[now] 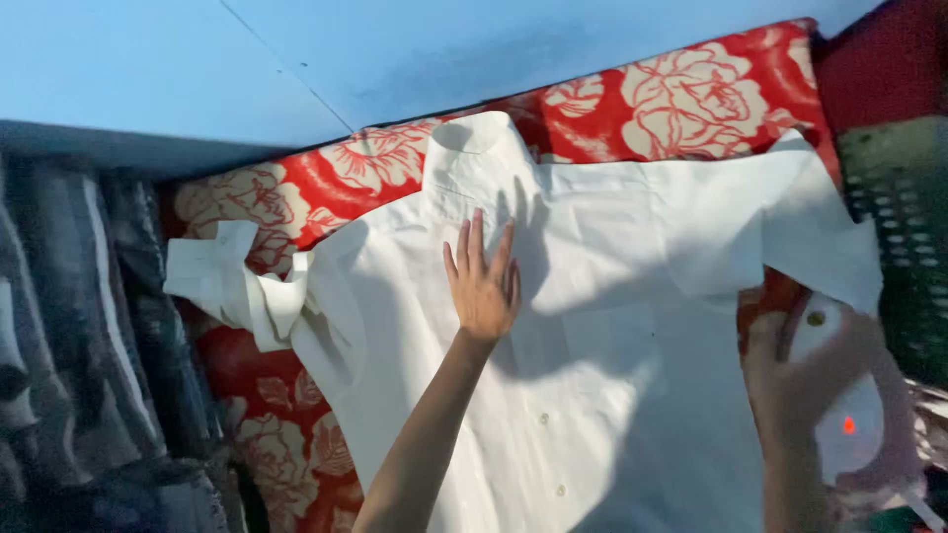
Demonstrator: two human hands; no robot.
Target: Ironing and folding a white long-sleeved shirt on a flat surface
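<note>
Left hand (482, 281) flat, fingers spread, palm pressed on white shirt (592, 395) just below collar (472, 138). Right hand (790, 395) blurred, wrapped around handle of white iron (851, 415) at shirt's edge. Under both, red floral cloth (296, 415).

Domestic setting, likely a bedroom: a red cloth with cream rose print (691, 94) is covering a padded surface, a white cotton shirt (592, 326) is lying on it, and blue painted walls (296, 59) are meeting behind.
</note>
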